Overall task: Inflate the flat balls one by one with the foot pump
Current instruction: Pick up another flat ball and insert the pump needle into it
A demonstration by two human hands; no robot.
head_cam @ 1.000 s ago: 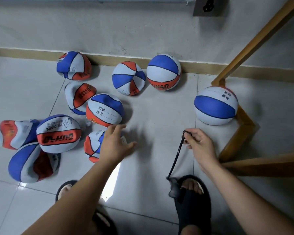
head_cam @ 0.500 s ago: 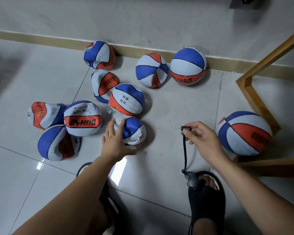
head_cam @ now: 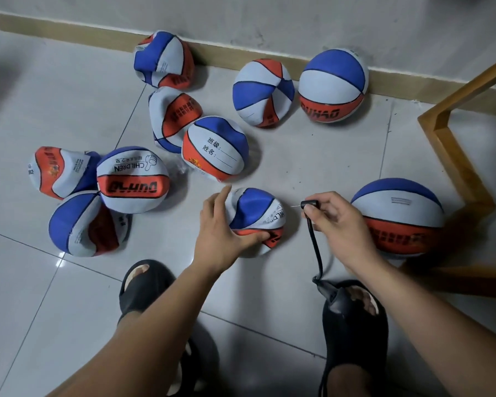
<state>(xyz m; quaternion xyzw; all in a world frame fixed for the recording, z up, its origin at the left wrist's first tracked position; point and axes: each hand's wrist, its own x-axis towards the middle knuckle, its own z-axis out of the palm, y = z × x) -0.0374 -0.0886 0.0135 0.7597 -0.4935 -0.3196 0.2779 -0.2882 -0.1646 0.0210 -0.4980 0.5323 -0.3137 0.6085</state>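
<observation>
The left hand (head_cam: 221, 224) now clasps the small flat ball (head_cam: 258, 213), fingers curved over its far side and thumb dug into the orange panel nearest the person; a second ago it only reached toward the ball with loose fingers. The right hand (head_cam: 338, 222) pinches the black nozzle (head_cam: 309, 202) between thumb and forefinger, its thin needle aimed at the ball and just short of it, nearer than half a second ago. The ball looks steadied for the needle, and finding the valve probably comes next. The hose (head_cam: 315, 247) drops to the foot pump (head_cam: 331, 293) under the right sandal. The ball lies on the tiled floor (head_cam: 312, 156) between both hands, crumpled, its panels sunken and creased, with no valve showing. A full round ball (head_cam: 398, 207) sits just behind the right hand
</observation>
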